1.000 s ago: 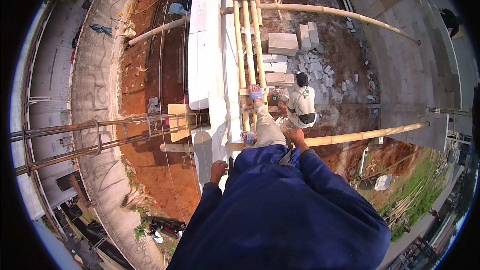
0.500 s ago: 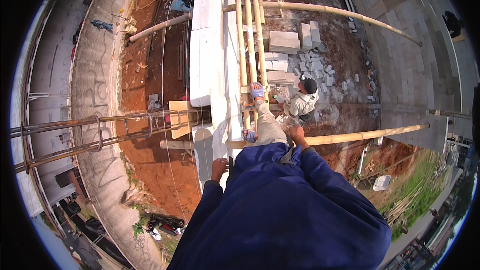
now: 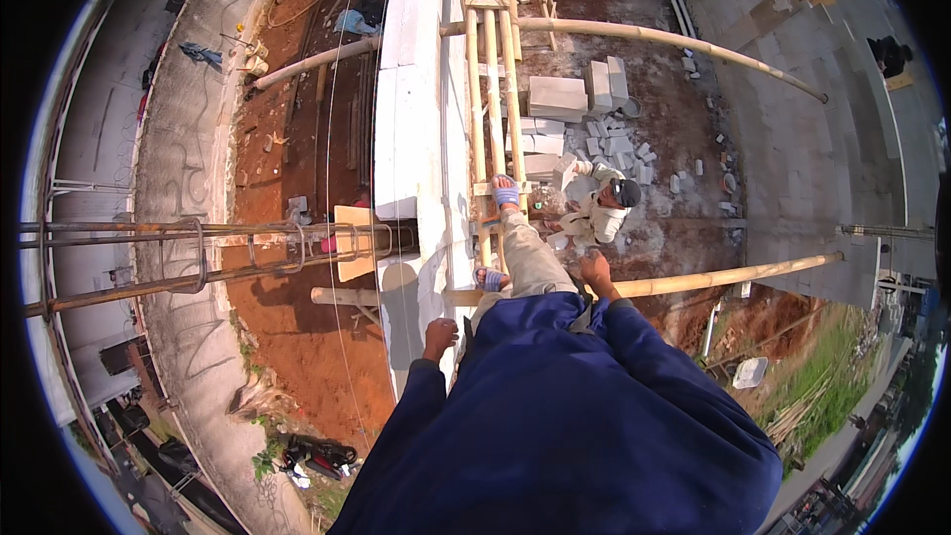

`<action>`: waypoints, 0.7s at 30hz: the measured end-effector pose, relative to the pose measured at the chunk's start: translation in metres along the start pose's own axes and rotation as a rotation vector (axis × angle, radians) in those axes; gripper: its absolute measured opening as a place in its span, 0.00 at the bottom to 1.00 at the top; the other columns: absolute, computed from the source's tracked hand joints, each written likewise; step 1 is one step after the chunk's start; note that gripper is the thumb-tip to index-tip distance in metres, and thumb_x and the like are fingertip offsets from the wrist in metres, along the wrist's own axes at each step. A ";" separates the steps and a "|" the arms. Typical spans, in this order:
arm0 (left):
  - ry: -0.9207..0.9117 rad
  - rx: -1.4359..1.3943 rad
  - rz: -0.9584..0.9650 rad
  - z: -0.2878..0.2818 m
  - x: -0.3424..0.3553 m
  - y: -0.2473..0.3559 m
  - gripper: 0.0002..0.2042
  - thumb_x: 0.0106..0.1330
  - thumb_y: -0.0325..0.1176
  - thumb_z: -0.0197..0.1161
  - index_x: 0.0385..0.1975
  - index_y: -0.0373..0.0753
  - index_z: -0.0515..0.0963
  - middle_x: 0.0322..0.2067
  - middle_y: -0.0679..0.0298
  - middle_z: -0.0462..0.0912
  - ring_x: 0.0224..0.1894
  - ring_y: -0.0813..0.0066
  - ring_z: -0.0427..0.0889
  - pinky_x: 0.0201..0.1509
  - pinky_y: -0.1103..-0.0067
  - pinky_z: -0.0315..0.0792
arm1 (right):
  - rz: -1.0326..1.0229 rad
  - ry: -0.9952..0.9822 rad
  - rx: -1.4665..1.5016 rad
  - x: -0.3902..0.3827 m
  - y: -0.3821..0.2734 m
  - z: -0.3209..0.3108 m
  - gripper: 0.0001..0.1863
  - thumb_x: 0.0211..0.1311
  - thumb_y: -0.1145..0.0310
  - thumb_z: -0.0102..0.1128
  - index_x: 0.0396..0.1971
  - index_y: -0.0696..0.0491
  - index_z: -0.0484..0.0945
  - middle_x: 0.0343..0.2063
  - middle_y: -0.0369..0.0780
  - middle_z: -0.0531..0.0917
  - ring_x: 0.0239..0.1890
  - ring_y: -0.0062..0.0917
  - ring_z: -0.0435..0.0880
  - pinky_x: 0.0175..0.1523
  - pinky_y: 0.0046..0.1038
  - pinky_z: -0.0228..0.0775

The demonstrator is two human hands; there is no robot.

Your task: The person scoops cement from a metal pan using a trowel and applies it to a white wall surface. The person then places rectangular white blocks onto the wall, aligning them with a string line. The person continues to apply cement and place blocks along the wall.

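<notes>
My left hand (image 3: 441, 338) hangs with curled fingers beside the top of the white block wall (image 3: 398, 119); nothing shows in it. Over by my right thigh, my right hand (image 3: 597, 273) is curled too, near a bamboo pole (image 3: 713, 280) that runs off to the right. No held thing is visible there either. My sandalled feet, one ahead of the other, stand on the bamboo scaffold (image 3: 496, 99) along the wall. Down on the ground, a person in a dark cap and light shirt (image 3: 606, 213) bends with an arm reaching toward a pale block (image 3: 564, 171).
Pale blocks (image 3: 557, 97) and broken pieces lie below on the right. A second bamboo pole (image 3: 644, 32) crosses farther ahead. A rebar cage (image 3: 253, 238) juts left from the wall past a wooden board (image 3: 354, 243). Thin strings run along the wall's left side, above red soil (image 3: 297, 337).
The person below has turned and bent toward the blocks, an arm now stretched to a pale one. My view has shifted slightly; both my hands stay near the same places.
</notes>
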State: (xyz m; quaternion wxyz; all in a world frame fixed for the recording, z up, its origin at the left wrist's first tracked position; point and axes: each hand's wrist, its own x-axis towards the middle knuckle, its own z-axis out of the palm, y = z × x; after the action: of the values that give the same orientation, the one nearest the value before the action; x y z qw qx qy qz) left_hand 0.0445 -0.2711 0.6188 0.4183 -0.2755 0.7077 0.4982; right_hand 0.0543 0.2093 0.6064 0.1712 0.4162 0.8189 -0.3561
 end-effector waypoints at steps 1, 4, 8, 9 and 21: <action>-0.020 0.012 0.010 0.007 0.007 0.002 0.12 0.68 0.30 0.66 0.47 0.30 0.84 0.33 0.58 0.89 0.29 0.69 0.90 0.29 0.74 0.84 | -0.010 0.035 -0.019 0.004 0.007 -0.007 0.32 0.65 0.49 0.65 0.61 0.59 0.82 0.56 0.58 0.86 0.63 0.53 0.83 0.67 0.45 0.75; 0.004 0.017 -0.016 -0.005 0.014 -0.021 0.13 0.67 0.29 0.66 0.48 0.31 0.85 0.33 0.57 0.90 0.29 0.69 0.90 0.29 0.74 0.84 | 0.033 -0.056 0.038 -0.008 -0.018 -0.011 0.32 0.65 0.49 0.66 0.60 0.59 0.82 0.56 0.58 0.86 0.63 0.53 0.83 0.66 0.45 0.75; -0.009 -0.022 0.010 0.011 0.020 -0.024 0.12 0.67 0.29 0.67 0.46 0.30 0.86 0.35 0.55 0.91 0.31 0.66 0.91 0.31 0.72 0.85 | 0.035 -0.079 -0.007 0.001 0.000 -0.022 0.32 0.63 0.52 0.67 0.61 0.58 0.82 0.56 0.58 0.86 0.62 0.53 0.84 0.66 0.45 0.76; 0.008 -0.030 0.019 0.009 0.018 -0.030 0.12 0.67 0.30 0.67 0.45 0.30 0.87 0.35 0.55 0.91 0.31 0.65 0.91 0.32 0.71 0.85 | 0.051 -0.127 0.001 0.004 -0.005 -0.021 0.33 0.62 0.54 0.68 0.63 0.58 0.80 0.57 0.58 0.86 0.63 0.54 0.84 0.67 0.45 0.75; 0.059 0.003 -0.103 0.014 -0.011 -0.046 0.08 0.65 0.32 0.69 0.38 0.35 0.89 0.31 0.58 0.91 0.27 0.69 0.91 0.31 0.73 0.83 | -0.052 -0.167 -0.115 0.096 -0.030 0.029 0.21 0.60 0.60 0.66 0.47 0.60 0.87 0.47 0.59 0.88 0.56 0.52 0.87 0.59 0.48 0.79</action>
State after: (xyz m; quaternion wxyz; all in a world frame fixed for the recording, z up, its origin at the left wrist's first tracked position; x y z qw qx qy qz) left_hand 0.0916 -0.2743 0.6048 0.4227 -0.3254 0.7056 0.4665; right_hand -0.0268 0.2299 0.5442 0.2532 0.3534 0.8314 -0.3462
